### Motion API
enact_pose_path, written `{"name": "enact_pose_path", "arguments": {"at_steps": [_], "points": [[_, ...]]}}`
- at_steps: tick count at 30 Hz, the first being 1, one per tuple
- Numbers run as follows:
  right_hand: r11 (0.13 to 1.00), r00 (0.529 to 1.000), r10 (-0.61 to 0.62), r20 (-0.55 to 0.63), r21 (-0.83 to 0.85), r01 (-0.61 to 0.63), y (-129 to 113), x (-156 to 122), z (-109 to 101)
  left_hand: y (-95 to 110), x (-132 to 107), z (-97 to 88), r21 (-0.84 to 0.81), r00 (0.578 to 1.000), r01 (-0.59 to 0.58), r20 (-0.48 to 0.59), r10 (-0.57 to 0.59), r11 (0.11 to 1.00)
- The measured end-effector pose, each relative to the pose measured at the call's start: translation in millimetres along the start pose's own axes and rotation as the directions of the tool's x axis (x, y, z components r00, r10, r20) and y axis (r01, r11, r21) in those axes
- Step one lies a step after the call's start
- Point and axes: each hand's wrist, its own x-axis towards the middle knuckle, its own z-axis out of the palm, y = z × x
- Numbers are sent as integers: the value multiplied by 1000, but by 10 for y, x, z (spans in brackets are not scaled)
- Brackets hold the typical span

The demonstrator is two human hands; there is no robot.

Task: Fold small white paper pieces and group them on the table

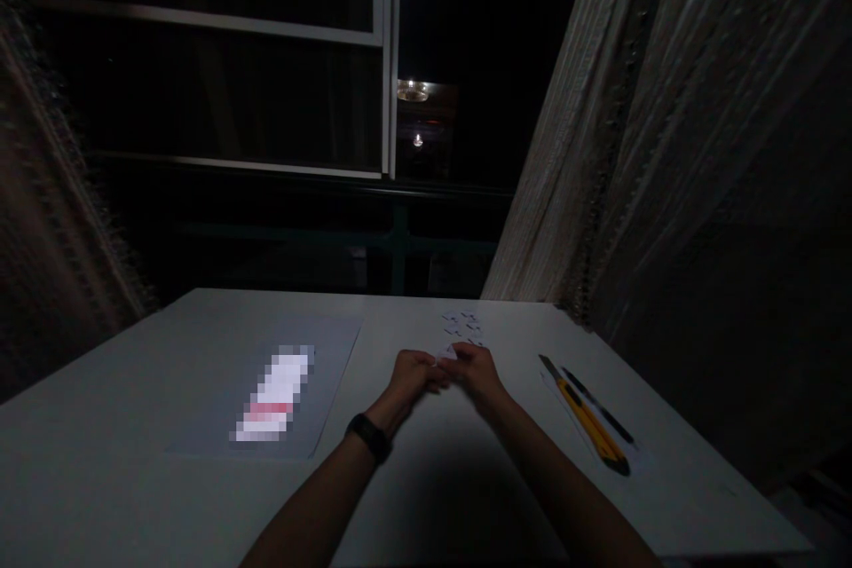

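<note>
The left hand (pixel 411 377) and the right hand (pixel 476 375) meet above the middle of the desk (pixel 133 461), fingers curled and pinched together on a small white piece (pixel 447 354) held between them, just clear of the surface; the dim light hides its exact shape. Just beyond the hands, a cluster of similar small pieces (pixel 464 327) lies flat on the desk; this suggests part of the work is already done, with the held piece the one in hand. To the right, near but untouched, lie a yellow utility knife (pixel 586 420) and a black pen (pixel 599 408), side by side. To the left lies a large pale sheet (pixel 333 346) carrying a blurred white-and-red object (pixel 274 398). How many pieces remain cannot be told.
</note>
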Motion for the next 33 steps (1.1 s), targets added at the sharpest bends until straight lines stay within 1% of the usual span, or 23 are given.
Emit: {"name": "enact_pose_path", "arguments": {"at_steps": [2, 3, 4, 5, 6, 7, 8, 10, 12, 13, 14, 16, 17, 19, 22, 24, 25, 28, 31, 33], "points": [[998, 1000, -7, -20, -60, 6, -2, 1, 0, -14, 10, 11, 59, 999, -49, 1, 49, 997], [995, 999, -25, -45, -99, 20, -13, 2, -3, -14, 15, 12, 73, 997, -79, 6, 78, 994], [987, 996, -69, -64, -146, 59, -29, 3, -6, -9, 19, 7, 59, 994, -107, 19, 106, 993], [971, 987, -143, -73, -205, 125, -49, 3, -9, 1, 22, -3, 12, 991, -129, 39, 128, 992], [940, 969, -237, -71, -270, 210, -71, 0, -12, 15, 22, -19, -63, 988, -138, 66, 142, 988], [894, 939, -338, -56, -331, 302, -91, -5, -14, 31, 20, -38, -161, 985, -132, 89, 148, 978], [843, 907, -420, -32, -383, 377, -107, -14, -14, 49, 17, -59, -252, 985, -107, 102, 136, 962], [761, 859, -511, 23, -453, 464, -123, -37, -10, 82, 2, -94, -373, 989, -14, 129, 67, 928], [694, 830, -549, 102, -497, 521, -116, -66, -1, 106, -20, -106, -394, 982, 79, 187, -4, 916], [656, 809, -569, 150, -510, 556, -108, -80, 5, 114, -32, -103, -381, 978, 92, 208, -11, 920], [615, 785, -586, 201, -521, 592, -99, -92, 12, 120, -45, -94, -364, 978, 63, 209, 15, 929], [549, 746, -605, 277, -533, 643, -87, -112, 28, 124, -64, -73, -332, 980, -26, 175, 89, 943], [533, 739, -606, 296, -539, 653, -85, -118, 35, 124, -68, -65, -323, 982, -65, 148, 118, 944], [535, 751, -587, 302, -552, 640, -87, -121, 45, 120, -62, -64, -323, 987, -107, 80, 140, 940], [572, 783, -566, 259, -560, 599, -89, -100, 41, 107, -25, -92, -334, 990, -138, -36, 134, 932], [575, 786, -572, 236, -568, 589, -78, -76, 23, 99, -2, -108, -338, 988, -149, -82, 129, 929], [562, 781, -578, 235, -579, 591, -68, -64, 11, 99, 5, -110, -343, 987, -152, -92, 128, 927], [466, 747, -611, 261, -645, 606, -29, -36, -37, 114, -1, -95, -354, 987, -153, -99, 125, 923], [345, 691, -653, 309, -691, 635, 1, -22, -88, 143, -24, -69, -352, 988, -146, -99, 119, 925], [294, 657, -673, 340, -691, 660, 8, -18, -118, 155, -32, -59, -347, 989, -141, -100, 113, 927]]}}
